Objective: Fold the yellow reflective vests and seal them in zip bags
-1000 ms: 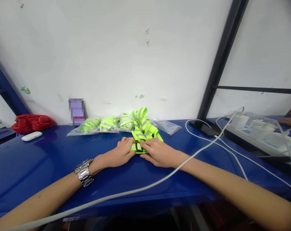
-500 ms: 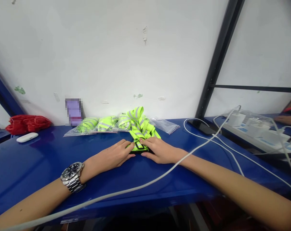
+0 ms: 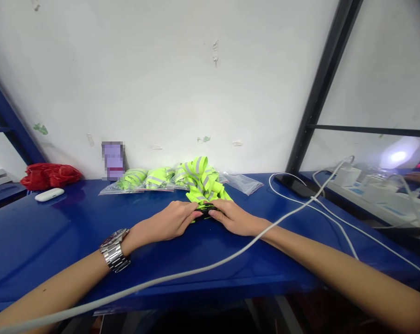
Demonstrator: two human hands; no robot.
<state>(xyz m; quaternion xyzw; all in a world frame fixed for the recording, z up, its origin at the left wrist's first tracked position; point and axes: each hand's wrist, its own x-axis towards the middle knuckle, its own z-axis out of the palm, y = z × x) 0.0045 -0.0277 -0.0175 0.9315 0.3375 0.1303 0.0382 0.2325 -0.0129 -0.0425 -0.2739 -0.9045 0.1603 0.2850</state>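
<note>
A neon yellow strap bundle with grey reflective stripes (image 3: 205, 181) is heaped near the middle of the blue table. At its near edge, my left hand (image 3: 177, 219) pinches the left side of a black part (image 3: 206, 210), thumb toward me. My right hand (image 3: 234, 217) grips the right side of the same part. The fingertips of both hands are partly hidden behind it. Behind and to the left lie clear bags with similar yellow straps (image 3: 159, 177). An unfilled clear bag (image 3: 244, 183) lies to the right of the bundle.
A white cable (image 3: 210, 267) crosses in front of my forearms. On the blue table (image 3: 74, 222) are a red plastic bag (image 3: 50, 176), a white case (image 3: 49, 195) and a dark phone (image 3: 296, 185). A power strip with chargers (image 3: 373, 185) sits at right, near another person's hand (image 3: 418, 178).
Both hands have closed around the black part and tilted it, so its yellow face with the buckle no longer shows. My left wrist has turned. The view has shifted slightly left.
</note>
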